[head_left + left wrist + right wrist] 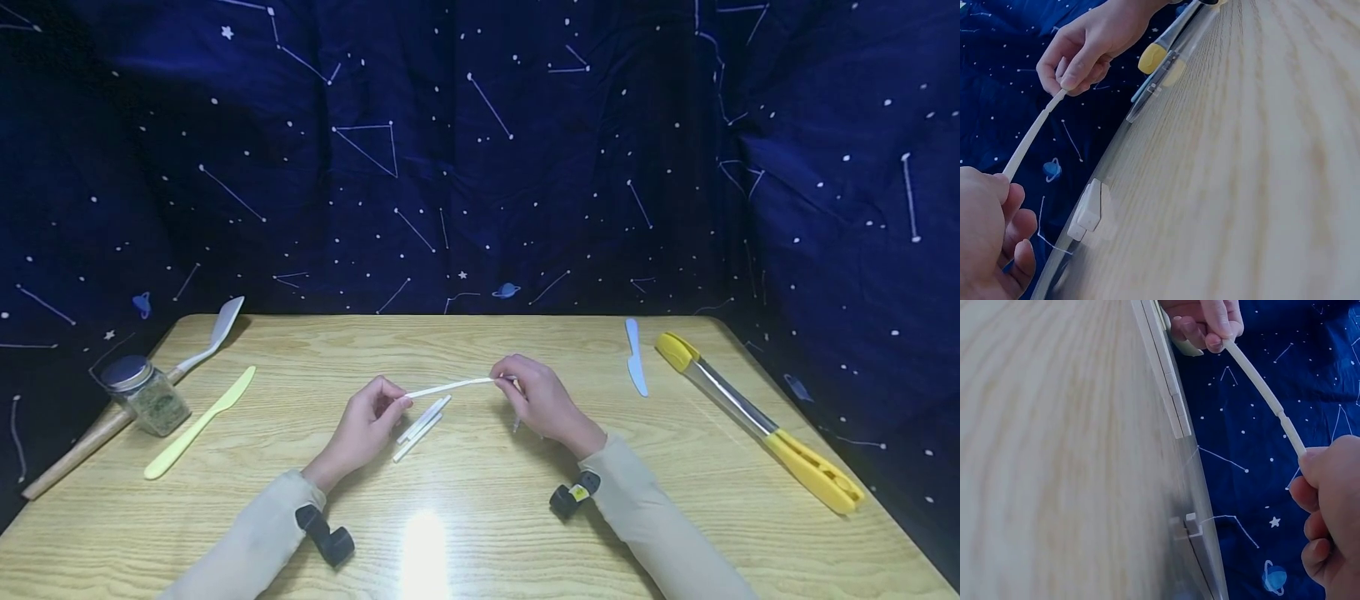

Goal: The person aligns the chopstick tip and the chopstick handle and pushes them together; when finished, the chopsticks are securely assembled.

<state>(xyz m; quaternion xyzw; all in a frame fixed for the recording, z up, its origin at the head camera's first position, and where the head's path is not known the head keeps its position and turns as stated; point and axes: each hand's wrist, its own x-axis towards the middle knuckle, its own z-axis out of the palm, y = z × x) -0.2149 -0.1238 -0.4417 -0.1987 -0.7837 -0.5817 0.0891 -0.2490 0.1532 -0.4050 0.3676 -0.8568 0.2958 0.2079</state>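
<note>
A long, thin white stick (pixel 450 387) spans the gap between my hands, raised over the table and slightly bowed. My left hand (pixel 363 425) pinches one end between thumb and index finger. The opposite end is in the fingertips of my right hand (pixel 543 396). Near the right fingers, the right wrist view shows a small notch in the stick (pixel 1263 387). Several shorter white sticks (pixel 417 437) lie side by side on the table, just right of my left hand.
At left on the wooden table (pixel 480 517) are a yellow knife (pixel 198 425), a lidded glass jar of dried herbs (pixel 157 404) and a wooden-handled spatula (pixel 221 325). A light blue knife (pixel 635 358) and yellow-ended tongs (pixel 738 404) lie at right. Dark starry cloth (pixel 480 167) hangs behind.
</note>
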